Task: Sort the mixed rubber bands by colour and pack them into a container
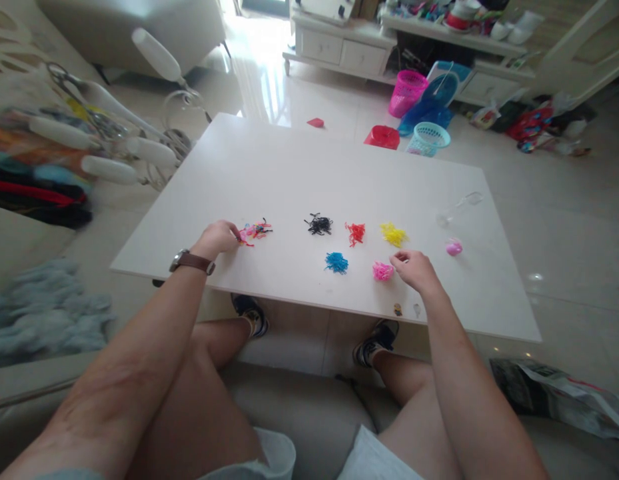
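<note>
Small rubber bands lie on the white table [289,173] in piles sorted by colour: black [320,225], red [356,233], yellow [394,234], blue [336,263] and pink [383,271]. A looser pile of mixed bands [256,231] is at the left. My left hand [219,239], with a watch at the wrist, touches that mixed pile's left edge, its fingertips closed and partly hidden. My right hand [414,268] is just right of the pink pile, thumb and forefinger pinched together. Whatever sits between those fingertips is too small to make out.
Towards the right of the table are a small pink bundle [454,248] and a clear plastic item [459,209]. Two small stickers [398,309] are at the near edge. Beyond the table stand a red stool [383,137] and a light-blue basket [429,138].
</note>
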